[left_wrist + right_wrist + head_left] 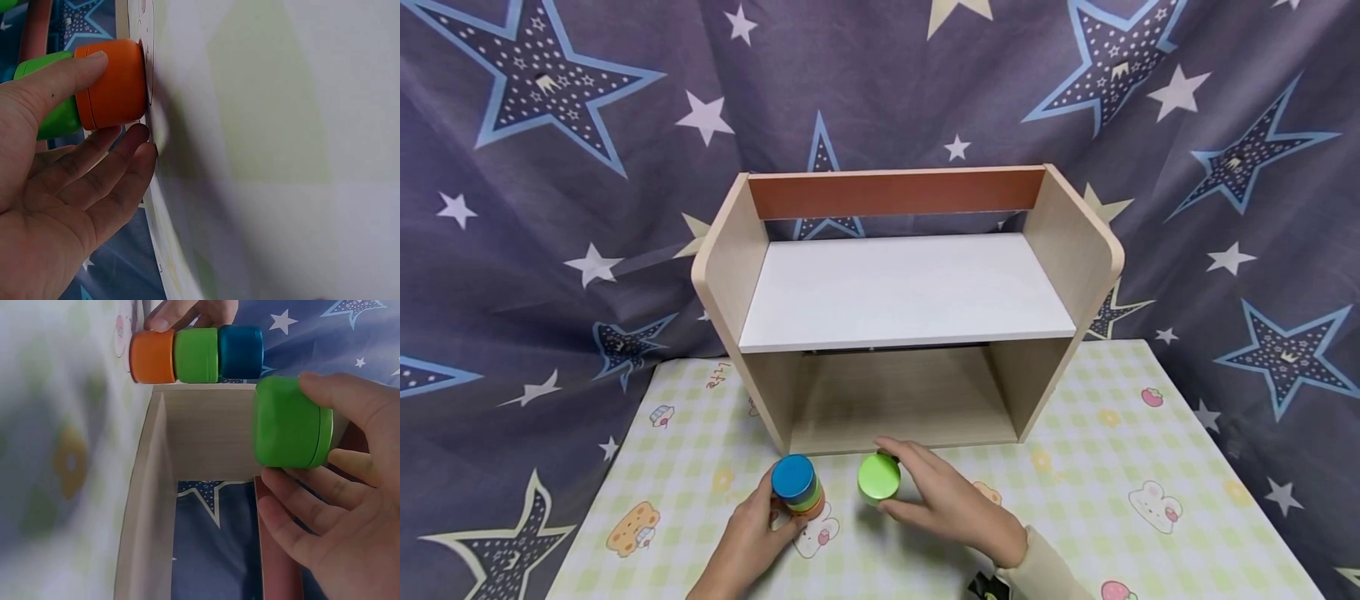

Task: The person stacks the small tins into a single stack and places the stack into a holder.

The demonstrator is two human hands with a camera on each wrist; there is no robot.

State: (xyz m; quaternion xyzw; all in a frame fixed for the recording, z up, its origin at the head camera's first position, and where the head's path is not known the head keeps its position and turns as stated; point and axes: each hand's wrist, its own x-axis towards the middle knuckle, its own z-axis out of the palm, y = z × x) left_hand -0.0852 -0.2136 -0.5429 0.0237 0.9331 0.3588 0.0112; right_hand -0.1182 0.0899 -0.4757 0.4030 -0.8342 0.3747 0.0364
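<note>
Three small round lidded jars stand stacked on the tablecloth: an orange jar (122, 87) at the bottom, a green jar (195, 355) in the middle and a blue jar (793, 477) on top. My left hand (751, 533) holds the stack low down, its thumb on the orange jar and its fingers on the other side. To the right of the stack, my right hand (958, 504) grips another green jar (878, 478) between thumb and fingers. The right wrist view shows this jar off the table, around the height of the blue one and apart from the stack.
Just behind the hands stands a wooden shelf unit (906, 287) with a white upper board and a brown back rail (895, 192). The checked tablecloth (1120, 475) spreads to both sides. A star-patterned curtain (880, 75) hangs behind.
</note>
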